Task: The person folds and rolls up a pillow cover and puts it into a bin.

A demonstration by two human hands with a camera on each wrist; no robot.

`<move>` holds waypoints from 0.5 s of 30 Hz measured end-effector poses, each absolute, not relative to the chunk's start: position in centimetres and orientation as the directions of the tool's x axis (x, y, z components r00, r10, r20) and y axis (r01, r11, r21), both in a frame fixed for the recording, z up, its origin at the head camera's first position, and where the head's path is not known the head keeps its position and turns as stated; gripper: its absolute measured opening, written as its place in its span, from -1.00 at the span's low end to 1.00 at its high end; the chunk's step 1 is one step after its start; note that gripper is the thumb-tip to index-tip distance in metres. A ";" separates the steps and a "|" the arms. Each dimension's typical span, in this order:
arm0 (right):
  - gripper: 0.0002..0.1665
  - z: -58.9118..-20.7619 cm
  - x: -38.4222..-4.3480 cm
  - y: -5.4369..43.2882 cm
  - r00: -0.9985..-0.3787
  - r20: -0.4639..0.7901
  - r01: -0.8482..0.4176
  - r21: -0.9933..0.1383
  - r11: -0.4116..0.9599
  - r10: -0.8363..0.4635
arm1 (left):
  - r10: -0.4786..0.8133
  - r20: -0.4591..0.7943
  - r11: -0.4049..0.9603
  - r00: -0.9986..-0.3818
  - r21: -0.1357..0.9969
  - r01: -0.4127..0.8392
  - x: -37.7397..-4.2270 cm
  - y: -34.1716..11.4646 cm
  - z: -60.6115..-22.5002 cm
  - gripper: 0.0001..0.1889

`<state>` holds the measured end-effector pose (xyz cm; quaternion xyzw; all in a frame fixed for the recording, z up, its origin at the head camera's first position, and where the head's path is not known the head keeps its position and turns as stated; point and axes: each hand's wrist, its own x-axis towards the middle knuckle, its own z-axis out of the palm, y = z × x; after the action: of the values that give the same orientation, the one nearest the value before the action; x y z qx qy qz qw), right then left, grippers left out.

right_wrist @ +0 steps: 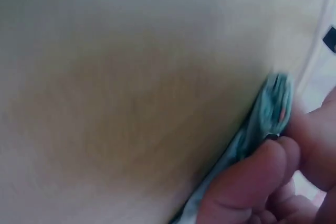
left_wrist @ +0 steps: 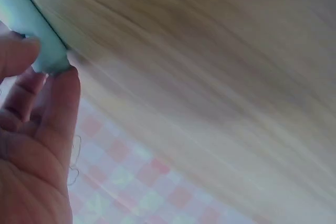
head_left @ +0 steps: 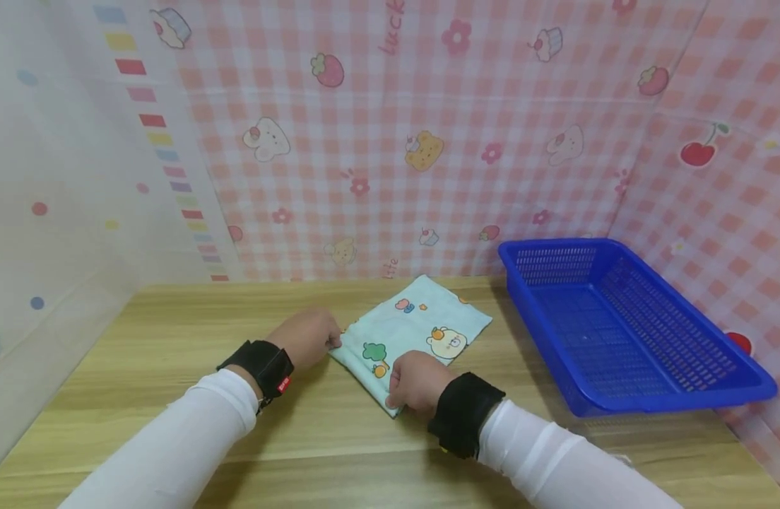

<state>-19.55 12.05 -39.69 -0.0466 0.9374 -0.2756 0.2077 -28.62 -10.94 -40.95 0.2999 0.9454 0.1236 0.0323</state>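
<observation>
Folded cloth [head_left: 396, 329] in hand
Left grip [head_left: 310, 338] and right grip [head_left: 419, 382] pinch its near edge; even tension should align layers.

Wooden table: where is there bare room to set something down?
The table is bare between the left hand and the pale left curtain, and between the sleeves. The blue basket has a bare floor. Crowding is around the light-blue cloth, which that hand and the right hand pinch; its right corner leaves a slim gap to the basket.

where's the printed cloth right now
In the head view, the printed cloth lies on the wooden table, left of the blue plastic basket, pinched by the left hand and right hand.
</observation>
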 end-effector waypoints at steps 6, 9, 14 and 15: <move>-0.84 -39.9 -17.6 10.7 -0.937 -0.142 -0.269 -0.290 0.918 -0.320 | 0.649 0.028 0.744 -0.760 0.184 0.642 -28.0 -11.5 -41.0 -0.73; -0.89 -39.9 -16.9 10.2 -0.923 -0.082 -0.361 -0.154 0.920 -0.376 | 0.652 0.045 0.742 -0.757 0.169 0.649 -27.9 -11.4 -41.1 -0.74; -0.89 -39.9 -16.1 10.0 -0.917 -0.056 -0.389 -0.095 0.916 -0.395 | 0.650 0.062 0.741 -0.757 0.166 0.650 -28.1 -11.3 -41.3 -0.76; -0.88 -39.9 -16.1 10.0 -0.917 -0.053 -0.389 -0.096 0.916 -0.395 | 0.651 0.065 0.740 -0.756 0.169 0.651 -28.1 -11.3 -41.4 -0.76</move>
<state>-16.05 9.97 -39.89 -0.2005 0.9781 -0.0416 0.0358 -28.14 -11.32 -41.37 0.3490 0.9327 0.0911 -0.0007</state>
